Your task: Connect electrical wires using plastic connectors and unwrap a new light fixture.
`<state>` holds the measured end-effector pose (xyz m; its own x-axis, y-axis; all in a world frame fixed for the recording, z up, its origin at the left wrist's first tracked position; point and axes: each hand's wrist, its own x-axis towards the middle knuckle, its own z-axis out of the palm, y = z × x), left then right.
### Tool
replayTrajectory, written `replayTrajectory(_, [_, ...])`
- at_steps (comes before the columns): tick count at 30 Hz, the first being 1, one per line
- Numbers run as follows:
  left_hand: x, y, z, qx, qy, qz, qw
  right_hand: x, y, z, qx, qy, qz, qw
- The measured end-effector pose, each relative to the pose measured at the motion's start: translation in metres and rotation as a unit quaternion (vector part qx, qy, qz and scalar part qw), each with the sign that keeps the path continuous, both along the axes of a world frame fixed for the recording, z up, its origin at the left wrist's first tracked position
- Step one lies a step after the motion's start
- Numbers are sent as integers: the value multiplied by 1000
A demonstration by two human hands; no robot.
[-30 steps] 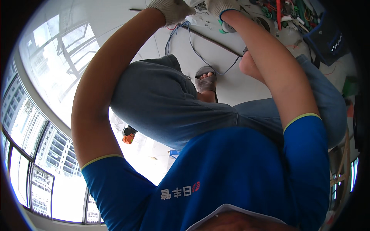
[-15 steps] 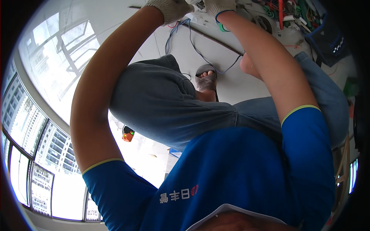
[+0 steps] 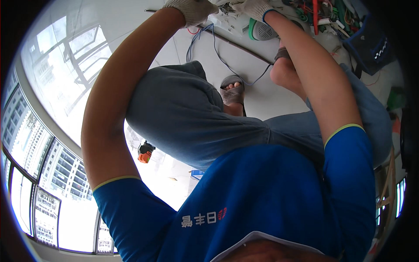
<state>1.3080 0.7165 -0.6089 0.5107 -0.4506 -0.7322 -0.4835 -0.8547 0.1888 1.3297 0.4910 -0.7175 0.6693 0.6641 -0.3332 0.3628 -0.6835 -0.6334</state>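
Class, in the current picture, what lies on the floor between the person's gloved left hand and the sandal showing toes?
The head view shows a thin brown rod and a looped blue-grey cable between left hand and sandal.

The floor (image 3: 258, 102) is pale and glossy, with window reflections (image 3: 87, 46) on it. Large windows (image 3: 65, 159) stand at the left, and bright daylight enters. Tall buildings (image 3: 18, 107) are outside.

Hands (image 3: 192, 11) in rough knitted cloth gloves (image 3: 255, 8), smooth glossy floor (image 3: 126, 26), matt cloth trousers (image 3: 179, 109), cloth shirt (image 3: 266, 187)
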Motion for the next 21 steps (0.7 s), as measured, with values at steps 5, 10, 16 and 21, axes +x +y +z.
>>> replayTrajectory(5, [3,-15,1,-31,-31,-81,996,4,-20,-22,-113,-46,-2,992])
replayTrajectory(10, [5,-11,6,-2,-5,-84,996,5,-7,7,-50,46,-60,996])
replayTrajectory(16, [7,-23,5,24,15,-63,998,13,-14,-7,-106,36,-56,992])
replayTrajectory(21, [8,-25,15,21,53,-14,998,16,-11,19,-41,188,-98,976])
